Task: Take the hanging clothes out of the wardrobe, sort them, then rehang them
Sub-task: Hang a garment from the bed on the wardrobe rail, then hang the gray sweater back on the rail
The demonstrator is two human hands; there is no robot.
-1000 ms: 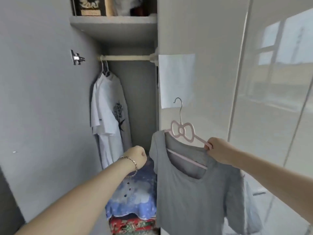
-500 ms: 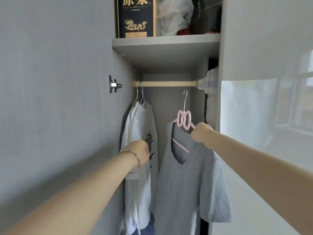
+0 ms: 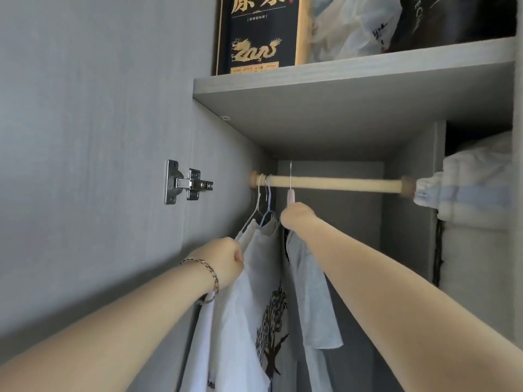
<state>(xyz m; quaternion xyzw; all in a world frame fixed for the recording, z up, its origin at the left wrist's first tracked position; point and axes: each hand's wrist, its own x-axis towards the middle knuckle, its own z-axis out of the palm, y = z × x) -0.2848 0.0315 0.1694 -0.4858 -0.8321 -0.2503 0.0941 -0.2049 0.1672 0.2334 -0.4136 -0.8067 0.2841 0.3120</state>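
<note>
Head view shows the open wardrobe (image 3: 410,222) from below the shelf (image 3: 339,108). Its left wall (image 3: 85,137) fills the left half of the frame and carries a metal hinge (image 3: 184,183) near the front edge. On the shelf stand a dark box (image 3: 254,32) with a gold dragon at the left end, a white plastic bag (image 3: 353,26) beside it and a dark bag (image 3: 452,18) at the right end.

A wooden rail (image 3: 334,183) runs under the shelf from wall to wall. At its left end hang two white shirts (image 3: 249,292) on thin wire hangers (image 3: 261,205); the nearer one bears a dark tree print (image 3: 271,329). Just right of them hangs a grey T-shirt (image 3: 311,292) on a pink hanger (image 3: 291,197), whose metal hook rises in front of the rail; whether the hook rests on the rail cannot be told.

Right hand (image 3: 297,217) is closed around the pink hanger just below the hook. Left hand (image 3: 223,261), with a bracelet (image 3: 209,278) at the wrist, is curled into a fist against the shoulder edge of the outer white shirt; whether it pinches the cloth cannot be told.
</note>
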